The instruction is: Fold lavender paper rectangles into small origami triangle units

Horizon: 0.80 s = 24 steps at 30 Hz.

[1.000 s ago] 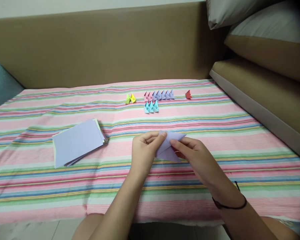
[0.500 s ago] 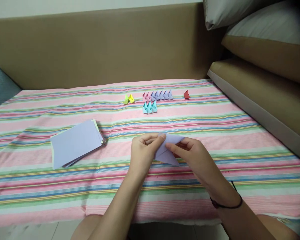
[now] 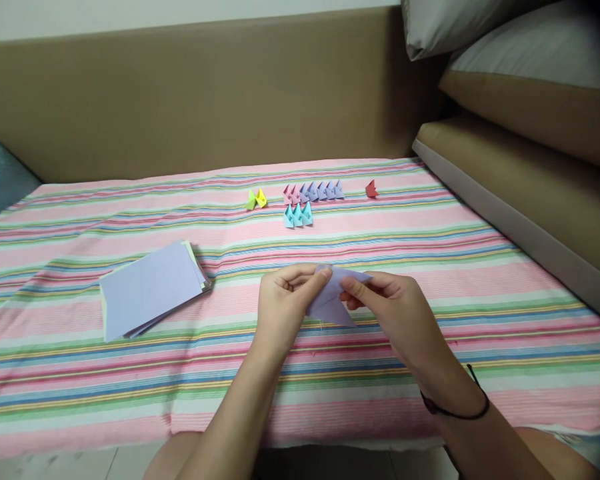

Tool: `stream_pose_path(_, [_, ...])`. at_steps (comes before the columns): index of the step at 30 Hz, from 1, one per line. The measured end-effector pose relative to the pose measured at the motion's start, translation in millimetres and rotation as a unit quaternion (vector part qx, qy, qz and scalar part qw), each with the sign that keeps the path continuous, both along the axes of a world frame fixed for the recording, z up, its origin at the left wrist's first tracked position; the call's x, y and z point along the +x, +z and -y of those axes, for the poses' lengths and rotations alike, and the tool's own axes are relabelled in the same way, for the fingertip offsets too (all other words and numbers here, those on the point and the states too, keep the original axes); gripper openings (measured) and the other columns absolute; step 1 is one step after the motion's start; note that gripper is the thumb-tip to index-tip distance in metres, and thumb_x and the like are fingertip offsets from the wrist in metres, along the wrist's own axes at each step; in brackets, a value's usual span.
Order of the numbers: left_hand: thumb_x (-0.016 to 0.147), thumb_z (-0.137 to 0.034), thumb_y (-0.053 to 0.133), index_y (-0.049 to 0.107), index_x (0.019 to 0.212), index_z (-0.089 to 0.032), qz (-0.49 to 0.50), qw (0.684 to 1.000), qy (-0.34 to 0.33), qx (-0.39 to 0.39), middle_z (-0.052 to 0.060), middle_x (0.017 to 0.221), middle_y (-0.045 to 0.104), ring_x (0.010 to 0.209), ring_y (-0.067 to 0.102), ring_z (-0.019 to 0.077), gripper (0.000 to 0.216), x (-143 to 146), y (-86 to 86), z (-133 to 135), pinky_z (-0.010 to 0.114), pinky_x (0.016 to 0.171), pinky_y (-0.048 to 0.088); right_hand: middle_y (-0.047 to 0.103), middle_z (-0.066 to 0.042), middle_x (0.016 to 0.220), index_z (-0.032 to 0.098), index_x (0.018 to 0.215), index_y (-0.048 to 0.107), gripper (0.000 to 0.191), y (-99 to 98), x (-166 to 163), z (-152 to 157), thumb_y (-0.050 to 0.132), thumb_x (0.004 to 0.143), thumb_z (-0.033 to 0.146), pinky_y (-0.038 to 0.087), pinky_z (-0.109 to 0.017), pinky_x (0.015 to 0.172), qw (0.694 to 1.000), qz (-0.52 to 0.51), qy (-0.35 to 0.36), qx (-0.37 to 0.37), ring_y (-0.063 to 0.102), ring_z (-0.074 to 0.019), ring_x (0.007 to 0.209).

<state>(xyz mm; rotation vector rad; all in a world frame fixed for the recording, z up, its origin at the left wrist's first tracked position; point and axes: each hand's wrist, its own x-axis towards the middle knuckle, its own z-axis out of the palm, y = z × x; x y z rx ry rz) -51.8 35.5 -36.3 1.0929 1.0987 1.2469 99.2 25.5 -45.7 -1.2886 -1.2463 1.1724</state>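
In the head view, a striped pink, green and blue cloth fills the middle of the frame, backed by a tan padded wall, with pillows at upper right. At centre, the left hand and right hand pinch a folded lilac paper between closed fingertips, just above the cloth. A paper stack lies at left, and small folded pieces sit in rows at upper centre.

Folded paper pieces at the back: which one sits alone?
The red piece, right of the pink-and-purple row; the yellow-green ones and blue ones sit in groups.
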Motion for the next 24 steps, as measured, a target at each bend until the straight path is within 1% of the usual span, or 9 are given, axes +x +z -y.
stream_pose_path(5, [0.07,-0.031,0.074,0.074,0.071,-0.015,0.001,1.0,0.014,-0.005,0.003,0.065,0.071,0.058,0.059,0.0128,0.016,-0.3,0.4,-0.6,0.022,0.054,0.044,0.064,-0.002,0.061,0.018,0.062,0.068,0.034,0.2,-1.6,0.1,0.063,0.08,0.047,0.043,-0.027,0.055,1.0,-0.023,0.009,0.005,0.053,-0.0126,0.055])
stream_pose_path(9, [0.069,-0.031,0.074,0.074,0.069,-0.016,0.004,1.0,0.012,0.0,0.003,0.065,0.071,0.059,0.06,0.0134,0.015,-0.3,0.4,-1.2,0.022,0.055,0.044,0.062,-0.001,0.059,0.019,0.061,0.067,0.035,1.5,-1.1,-0.4,0.061,0.081,0.046,0.04,-0.027,0.058,1.0,-0.011,0.001,0.022,0.051,-0.0134,0.058])
stream_pose_path(11, [0.069,-0.031,0.075,0.074,0.069,-0.016,0.005,1.0,0.014,-0.002,0.003,0.065,0.071,0.059,0.06,0.0136,0.015,-0.2,1.1,-1.2,0.023,0.055,0.044,0.06,-0.001,0.059,0.019,0.061,0.066,0.035,2.4,-0.3,-0.4,0.06,0.083,0.046,0.038,-0.027,0.057,1.0,-0.015,0.01,0.024,0.05,-0.0135,0.058])
stream_pose_path(14, [0.069,-0.03,0.075,0.074,0.068,-0.015,0.005,1.0,0.02,-0.006,0.002,0.064,0.07,0.058,0.059,0.013,0.015,0.0,2.3,-1.0,0.022,0.053,0.044,0.058,-0.001,0.06,0.018,0.061,0.064,0.038,2.0,0.6,-0.8,0.055,0.086,0.046,0.036,-0.027,0.055,0.999,-0.035,0.023,0.029,0.046,-0.0132,0.057])
stream_pose_path(16, [0.069,-0.029,0.075,0.073,0.068,-0.015,0.008,1.0,0.016,-0.008,0.002,0.062,0.07,0.056,0.058,0.012,0.014,0.0,2.4,-0.9,0.022,0.053,0.043,0.056,-0.001,0.059,0.018,0.059,0.063,0.04,0.3,0.8,-1.4,0.055,0.086,0.045,0.034,-0.027,0.055,0.998,-0.057,0.017,0.032,0.044,-0.013,0.058])
stream_pose_path(19, [0.071,-0.029,0.074,0.073,0.068,-0.016,0.014,1.0,0.005,-0.015,0.0,0.06,0.069,0.054,0.056,0.01,0.014,0.0,1.5,-0.4,0.02,0.051,0.042,0.053,0.0,0.057,0.017,0.056,0.06,0.041,-2.8,0.6,-2.1,0.055,0.086,0.044,0.034,-0.027,0.057,0.996,-0.089,0.01,0.024,0.043,-0.0125,0.058])
stream_pose_path(24, [0.071,-0.03,0.073,0.072,0.065,-0.015,0.016,1.0,0.005,-0.026,-0.001,0.055,0.065,0.05,0.053,0.009,0.016,0.8,0.6,0.5,0.02,0.049,0.04,0.056,-0.001,0.06,0.017,0.061,0.061,0.041,-5.2,0.9,-2.3,0.053,0.087,0.048,0.035,-0.027,0.056,0.994,-0.107,0.022,-0.006,0.045,-0.0131,0.058])
